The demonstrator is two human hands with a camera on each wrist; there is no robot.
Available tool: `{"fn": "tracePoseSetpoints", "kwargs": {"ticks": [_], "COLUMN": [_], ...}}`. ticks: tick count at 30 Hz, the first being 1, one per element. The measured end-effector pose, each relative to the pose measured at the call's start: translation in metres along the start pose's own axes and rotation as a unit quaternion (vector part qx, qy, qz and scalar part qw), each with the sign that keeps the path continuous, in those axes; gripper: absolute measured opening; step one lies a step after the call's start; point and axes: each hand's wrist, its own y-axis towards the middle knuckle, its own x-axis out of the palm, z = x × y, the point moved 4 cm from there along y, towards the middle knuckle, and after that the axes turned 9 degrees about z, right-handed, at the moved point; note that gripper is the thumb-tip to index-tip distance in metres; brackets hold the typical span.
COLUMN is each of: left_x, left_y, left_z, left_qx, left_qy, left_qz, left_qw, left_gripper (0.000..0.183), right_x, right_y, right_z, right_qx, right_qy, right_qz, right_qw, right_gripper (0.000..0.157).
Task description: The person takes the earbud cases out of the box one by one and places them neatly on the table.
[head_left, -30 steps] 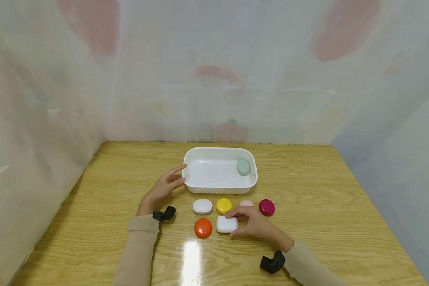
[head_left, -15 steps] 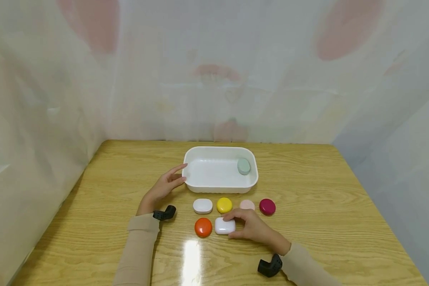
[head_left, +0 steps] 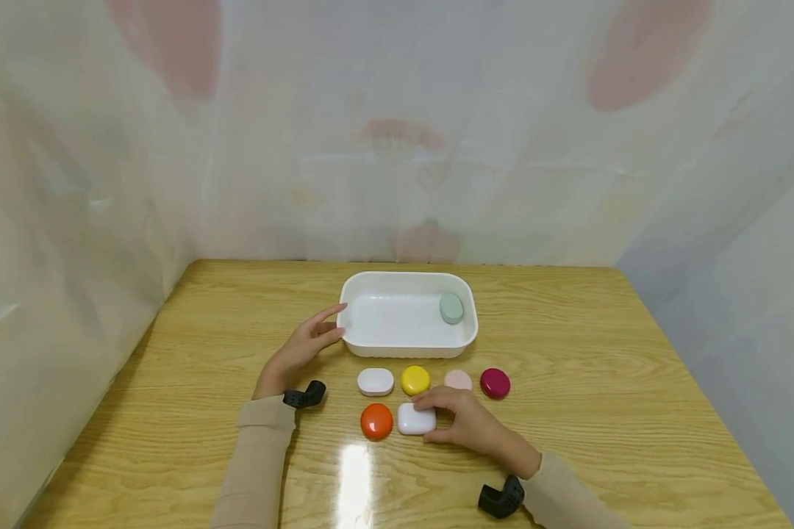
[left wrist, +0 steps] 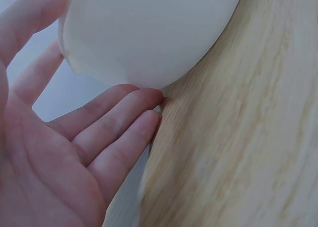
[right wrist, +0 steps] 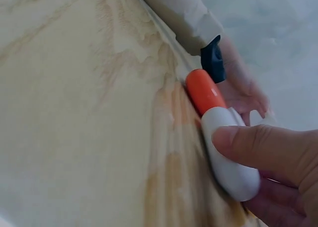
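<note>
A glossy white bar of soap point(head_left: 412, 419) with rounded corners lies on the table, pinched at its right side between the thumb and fingers of my right hand point(head_left: 471, 422). The right wrist view shows the thumb over the white bar point(right wrist: 233, 172), right behind an orange-red one. At the left end of a white plastic tub point(head_left: 406, 352), my left hand point(head_left: 298, 347) rests its nearly straight fingers and thumb on the rim and outer wall. Inside the tub, a pale green soap point(head_left: 451, 308) sits at the right end.
Close by are a round orange-red soap point(head_left: 376, 422), a white oval one point(head_left: 375, 382), a yellow one point(head_left: 415, 380), a pale pink one point(head_left: 459, 380) partly behind my right hand, and a dark magenta one point(head_left: 495, 383). The wooden table point(head_left: 569, 330) meets cloth-like walls.
My right hand and the white bar have shifted slightly left, closer to the orange-red soap, and have then stayed nearly still. The left hand remains at the tub.
</note>
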Motion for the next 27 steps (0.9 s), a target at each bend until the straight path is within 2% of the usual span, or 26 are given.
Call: {"fn": "tracePoseSetpoints", "kwargs": {"ticks": [6,12,15,20,24,27], "left_x": [0.000,0.000,0.001,0.000,0.000,-0.001], "left_y": [0.000,-0.001,-0.001,0.000,-0.001,-0.002], "left_z": [0.000,0.001,0.001,0.001,0.003,0.004], "left_qx": [0.005,0.012,0.012,0.009,0.009,0.005], "left_qy": [0.002,0.002,0.000,-0.011,-0.002,0.001], "left_qz": [0.000,0.000,-0.002,-0.004,-0.001,0.001], "left_qw": [1.0000,0.9999,0.9999,0.9999,1.0000,1.0000], "left_gripper": [0.059,0.059,0.059,0.058,0.059,0.059], "right_x": [-0.008,-0.023,-0.030,-0.047,-0.064,-0.073], "right_y": [0.002,0.009,0.010,0.013,0.017,0.020], "right_z": [0.000,0.003,0.008,0.022,0.040,0.055], "right_qx": [-0.015,-0.036,-0.029,0.023,0.084,0.146], "right_qy": [0.006,0.024,0.025,0.033,0.019,0.009], "right_qz": [0.030,0.109,0.141,0.205,0.276,0.293], "right_qw": [0.999,0.993,0.989,0.978,0.957,0.945], "right_gripper": [0.037,0.028,0.026,0.020,0.018,0.018]}}
